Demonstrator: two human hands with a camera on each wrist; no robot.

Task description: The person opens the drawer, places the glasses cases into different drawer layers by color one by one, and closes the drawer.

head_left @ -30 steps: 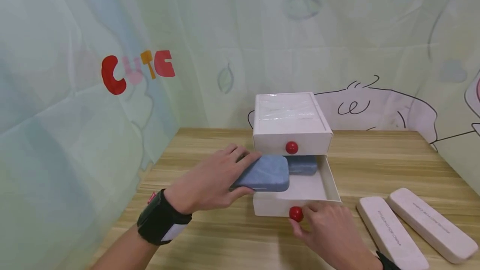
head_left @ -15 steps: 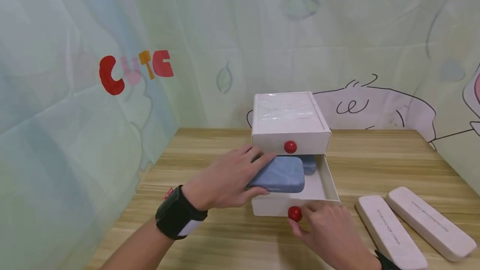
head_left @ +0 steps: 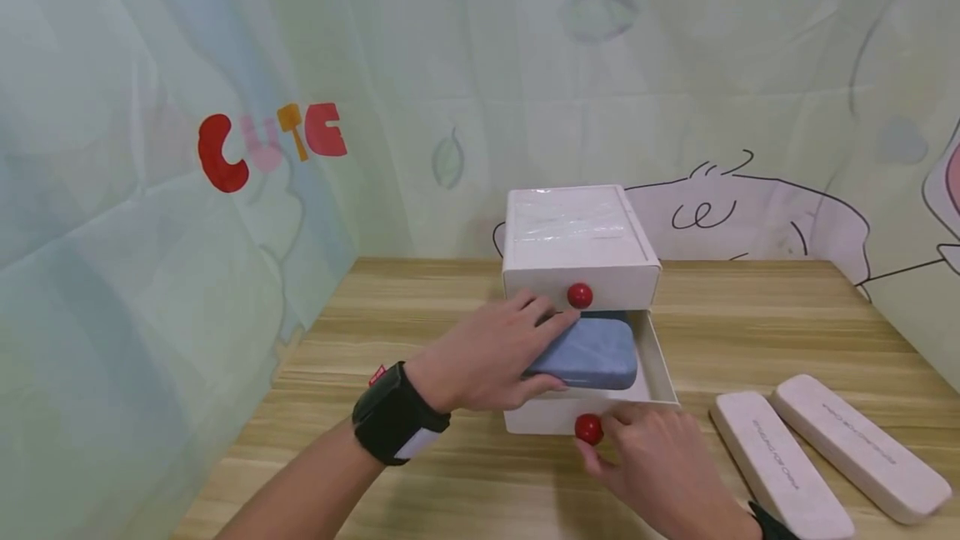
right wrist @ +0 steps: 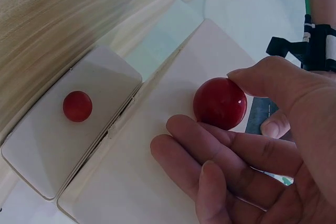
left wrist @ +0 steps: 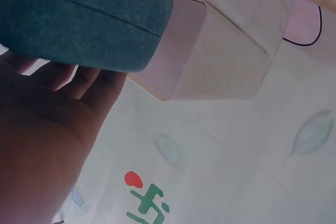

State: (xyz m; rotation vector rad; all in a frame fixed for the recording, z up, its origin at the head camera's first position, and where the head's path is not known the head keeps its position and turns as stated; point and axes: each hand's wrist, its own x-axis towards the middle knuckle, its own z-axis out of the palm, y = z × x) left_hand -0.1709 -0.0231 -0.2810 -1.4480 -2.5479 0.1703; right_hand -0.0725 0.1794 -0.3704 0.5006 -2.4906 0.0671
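My left hand (head_left: 498, 352) grips a blue glasses case (head_left: 592, 354) by its left end, thumb at the near side and fingers over the far side. The case is held over the pulled-out lower drawer (head_left: 542, 417) of a small white drawer box (head_left: 581, 227). In the left wrist view a dark seam runs along the case (left wrist: 100, 22). Behind it, a second blue case (head_left: 611, 317) lies in the drawer, mostly hidden. With thumb and forefinger my right hand (head_left: 663, 465) pinches the lower drawer's red knob (right wrist: 220, 103).
The upper drawer (head_left: 622, 288), with its own red knob (head_left: 580, 296), is closed above the lower one. Two whitish oblong cases (head_left: 783, 465) with lettering lie side by side on the wooden table (head_left: 420, 473) at right. A printed curtain (head_left: 420, 65) hangs behind.
My left hand has carried the blue glasses case rightward and slightly lower over the open drawer, covering more of the second case. The right hand stays on the knob.
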